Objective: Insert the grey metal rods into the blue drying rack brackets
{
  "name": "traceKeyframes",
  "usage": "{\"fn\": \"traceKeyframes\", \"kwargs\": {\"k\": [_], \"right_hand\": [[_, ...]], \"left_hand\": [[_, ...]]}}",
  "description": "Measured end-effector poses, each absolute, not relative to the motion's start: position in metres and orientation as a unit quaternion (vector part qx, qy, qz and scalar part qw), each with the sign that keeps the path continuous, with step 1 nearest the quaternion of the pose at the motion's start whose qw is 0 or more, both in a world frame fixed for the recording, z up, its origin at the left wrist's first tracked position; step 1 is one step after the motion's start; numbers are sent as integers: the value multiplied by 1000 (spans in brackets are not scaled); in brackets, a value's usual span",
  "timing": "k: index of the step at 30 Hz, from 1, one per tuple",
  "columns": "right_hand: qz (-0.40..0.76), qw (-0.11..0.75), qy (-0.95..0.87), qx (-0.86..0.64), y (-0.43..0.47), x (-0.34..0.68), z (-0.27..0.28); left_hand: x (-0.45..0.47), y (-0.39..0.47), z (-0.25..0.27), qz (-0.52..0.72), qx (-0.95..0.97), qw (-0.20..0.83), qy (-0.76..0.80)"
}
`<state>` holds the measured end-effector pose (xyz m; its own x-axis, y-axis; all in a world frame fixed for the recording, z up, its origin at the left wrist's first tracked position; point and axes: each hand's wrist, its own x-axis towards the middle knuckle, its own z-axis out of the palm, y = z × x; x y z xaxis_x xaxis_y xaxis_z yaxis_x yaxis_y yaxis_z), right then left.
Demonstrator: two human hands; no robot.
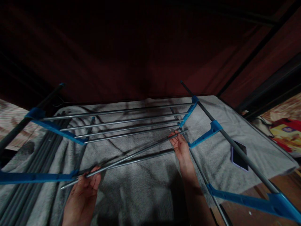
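A drying rack of grey metal rods and blue plastic brackets (207, 134) lies over a grey blanket (145, 188). Both hands hold one loose grey rod (138, 153) that runs slantwise across the rack. My left hand (86, 188) grips its near left end, close to a blue bracket arm (35, 177). My right hand (180, 145) pinches the far right end beside another blue bracket. Several fitted rods (122, 121) span the two brackets behind it.
A bundle of spare grey rods (30, 169) lies along the left. A dark phone (240, 155) rests on the blanket at the right. Dark red cloth (141, 56) hangs behind. Colourful items (287, 133) sit on the floor at far right.
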<state>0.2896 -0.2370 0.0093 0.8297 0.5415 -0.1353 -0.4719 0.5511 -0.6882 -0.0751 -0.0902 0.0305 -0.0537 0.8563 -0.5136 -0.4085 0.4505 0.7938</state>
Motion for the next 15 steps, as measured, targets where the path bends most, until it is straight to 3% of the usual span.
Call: {"fn": "traceKeyframes", "kwargs": {"k": [15], "right_hand": [[271, 873, -57, -402, -240, 281, 22]], "left_hand": [[-65, -94, 45, 479, 174, 659, 553]]}}
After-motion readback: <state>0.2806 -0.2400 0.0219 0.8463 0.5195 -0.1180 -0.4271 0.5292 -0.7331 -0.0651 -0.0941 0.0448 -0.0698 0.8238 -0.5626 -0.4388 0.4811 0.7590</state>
